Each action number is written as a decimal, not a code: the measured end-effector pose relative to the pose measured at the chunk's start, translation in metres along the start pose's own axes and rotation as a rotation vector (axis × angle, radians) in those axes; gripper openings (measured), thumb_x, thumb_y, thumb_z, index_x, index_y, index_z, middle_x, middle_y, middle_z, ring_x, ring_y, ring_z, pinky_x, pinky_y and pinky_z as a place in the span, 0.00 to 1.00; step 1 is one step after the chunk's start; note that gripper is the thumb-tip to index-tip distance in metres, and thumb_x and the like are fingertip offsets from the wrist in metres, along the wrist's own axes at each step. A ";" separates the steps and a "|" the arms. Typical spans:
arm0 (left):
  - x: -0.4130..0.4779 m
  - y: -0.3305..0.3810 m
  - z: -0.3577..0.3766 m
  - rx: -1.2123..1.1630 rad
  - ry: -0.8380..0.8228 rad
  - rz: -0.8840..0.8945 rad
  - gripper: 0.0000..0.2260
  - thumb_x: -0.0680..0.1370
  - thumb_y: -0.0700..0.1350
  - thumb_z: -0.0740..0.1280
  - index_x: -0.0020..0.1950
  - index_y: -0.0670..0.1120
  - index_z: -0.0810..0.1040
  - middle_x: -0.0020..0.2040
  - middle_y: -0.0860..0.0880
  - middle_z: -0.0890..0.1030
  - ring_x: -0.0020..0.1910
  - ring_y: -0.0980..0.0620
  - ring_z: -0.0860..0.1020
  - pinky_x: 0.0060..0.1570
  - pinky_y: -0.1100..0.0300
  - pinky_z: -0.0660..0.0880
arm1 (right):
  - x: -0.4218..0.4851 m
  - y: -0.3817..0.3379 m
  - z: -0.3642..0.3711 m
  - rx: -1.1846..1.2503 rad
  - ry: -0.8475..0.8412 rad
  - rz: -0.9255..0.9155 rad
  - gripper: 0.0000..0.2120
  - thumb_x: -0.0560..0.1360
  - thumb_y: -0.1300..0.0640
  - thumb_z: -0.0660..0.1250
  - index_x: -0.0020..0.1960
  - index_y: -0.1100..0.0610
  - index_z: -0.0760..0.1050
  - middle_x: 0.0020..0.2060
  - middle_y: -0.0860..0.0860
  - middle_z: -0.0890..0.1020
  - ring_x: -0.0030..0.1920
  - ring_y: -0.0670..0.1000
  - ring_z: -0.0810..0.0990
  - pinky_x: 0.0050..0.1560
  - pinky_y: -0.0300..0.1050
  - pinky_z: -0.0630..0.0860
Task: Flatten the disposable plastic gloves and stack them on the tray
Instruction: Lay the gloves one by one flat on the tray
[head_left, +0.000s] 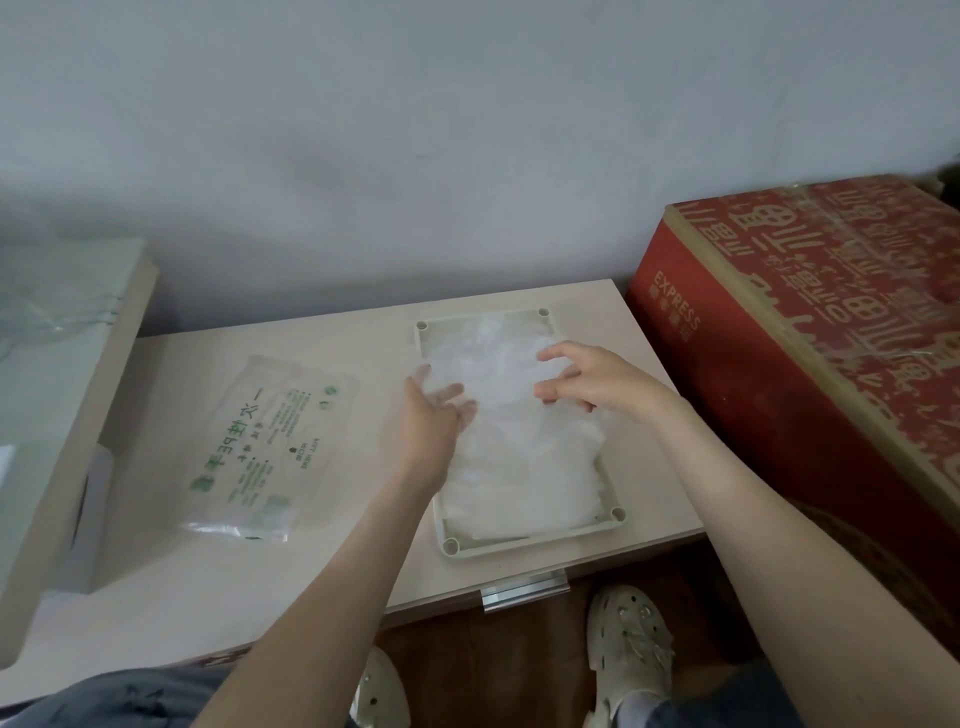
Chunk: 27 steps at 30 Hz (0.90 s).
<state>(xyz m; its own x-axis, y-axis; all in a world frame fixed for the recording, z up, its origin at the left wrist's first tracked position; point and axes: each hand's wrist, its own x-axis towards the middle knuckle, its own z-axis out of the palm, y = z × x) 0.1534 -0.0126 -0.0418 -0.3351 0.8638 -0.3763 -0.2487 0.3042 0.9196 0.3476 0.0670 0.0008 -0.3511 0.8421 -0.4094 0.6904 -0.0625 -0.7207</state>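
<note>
Tray (519, 545): pale rectangle on the table (208, 582), right of centre. Long axis runs from the person toward the wall, far end leaning slightly left.
Gloves (519, 467): cloudy clear film piled inside the tray, nearly rim to rim. Long axis matches the tray's. Near half lies fairly flat; far half is rumpled and raised.
Glove heading: cannot tell which end holds cuffs or fingers; the film is too cloudy.
Left hand (434, 415): at the tray's left rim, about mid-length. Fingers (447, 392) fairly straight and spread wide, pointing away and right over the pile, veiled by film. On or under the top sheet: cannot tell.
Right hand (592, 382): over the pile's right side, far half. Forefinger and thumb bent toward each other with a narrow gap, other fingers curled. Whether film is pinched: cannot tell.
Key relation: the rumpled part lies between the two hands and just beyond the fingertips. Both hands are about equally near, one on each long side.
Judgement: the next move likely smooths along the long axis, toward the far end.
Risk: thin film may cling to skin and lift.
Packet (260, 441): green-printed glove bag, flat, left of the tray, apart from it.
</note>
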 end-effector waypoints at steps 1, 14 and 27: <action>0.000 0.000 0.002 -0.049 -0.016 -0.016 0.29 0.77 0.27 0.59 0.74 0.47 0.59 0.56 0.47 0.78 0.45 0.53 0.81 0.36 0.68 0.77 | -0.002 0.000 -0.002 -0.035 -0.026 0.015 0.22 0.72 0.49 0.72 0.64 0.47 0.71 0.42 0.48 0.85 0.37 0.49 0.76 0.44 0.45 0.72; -0.014 0.002 0.009 -0.101 -0.124 0.059 0.34 0.77 0.25 0.50 0.77 0.52 0.54 0.74 0.48 0.61 0.63 0.44 0.73 0.47 0.57 0.79 | -0.011 0.011 -0.002 -0.068 0.060 0.028 0.02 0.73 0.57 0.70 0.42 0.55 0.80 0.39 0.49 0.79 0.41 0.47 0.75 0.42 0.41 0.70; -0.018 -0.002 0.005 0.094 -0.347 0.182 0.40 0.74 0.22 0.53 0.78 0.55 0.47 0.78 0.54 0.49 0.71 0.50 0.67 0.62 0.54 0.73 | -0.029 0.014 0.005 0.467 0.096 -0.049 0.04 0.77 0.67 0.61 0.49 0.60 0.73 0.33 0.56 0.79 0.30 0.51 0.76 0.35 0.44 0.75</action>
<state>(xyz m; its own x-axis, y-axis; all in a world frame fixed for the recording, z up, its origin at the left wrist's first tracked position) 0.1643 -0.0272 -0.0366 -0.0357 0.9864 -0.1603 -0.1240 0.1548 0.9801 0.3642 0.0392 -0.0009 -0.3012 0.8943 -0.3310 0.3087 -0.2370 -0.9212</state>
